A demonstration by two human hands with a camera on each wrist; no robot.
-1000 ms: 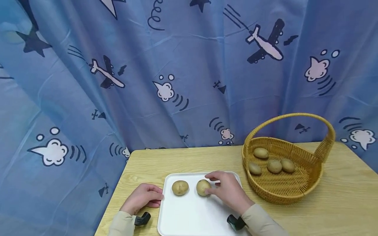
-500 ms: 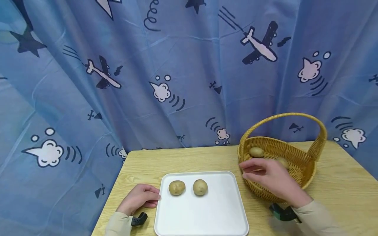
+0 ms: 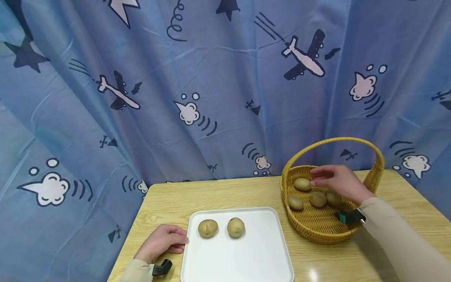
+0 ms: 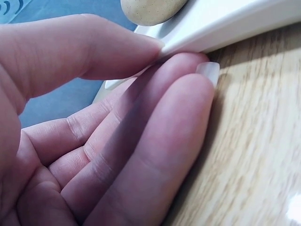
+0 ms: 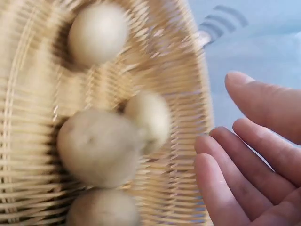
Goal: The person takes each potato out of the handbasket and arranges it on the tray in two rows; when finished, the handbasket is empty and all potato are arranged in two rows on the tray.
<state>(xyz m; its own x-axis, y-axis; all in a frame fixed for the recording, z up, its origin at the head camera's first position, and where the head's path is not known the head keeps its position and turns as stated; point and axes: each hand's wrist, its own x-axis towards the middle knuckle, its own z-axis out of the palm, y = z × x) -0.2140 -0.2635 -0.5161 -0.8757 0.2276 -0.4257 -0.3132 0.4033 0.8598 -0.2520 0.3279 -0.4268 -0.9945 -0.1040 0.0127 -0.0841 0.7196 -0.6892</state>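
At the left side of a white tray [image 3: 246, 258], my left hand [image 3: 163, 239] pinches the rim, with the thumb [image 4: 117, 47] on the edge and fingertips just below it. Two potatoes sit on the tray: an oval one [image 3: 208, 228] and a rounder one [image 3: 235, 227]. My right hand [image 3: 338, 181] holds nothing and hovers over a wicker basket [image 3: 315, 235], its thumb and fingers spread apart. Nearest to its fingertips in the head view lies a back potato [image 3: 301, 184]. Several more potatoes, including a front-left one [image 3: 295, 203] and a middle one [image 3: 318, 200], lie in the basket.
The basket's tall arched handle [image 3: 332, 140] rises around the right hand. Both tray and basket stand on a light wooden table [image 3: 169, 197]. A blue patterned curtain [image 3: 218, 149] hangs behind the table's back edge.
My right hand has let go of the rounder potato on the tray and moved right and back, over the basket. The left hand has stayed at the tray rim. The head view has shifted slightly.
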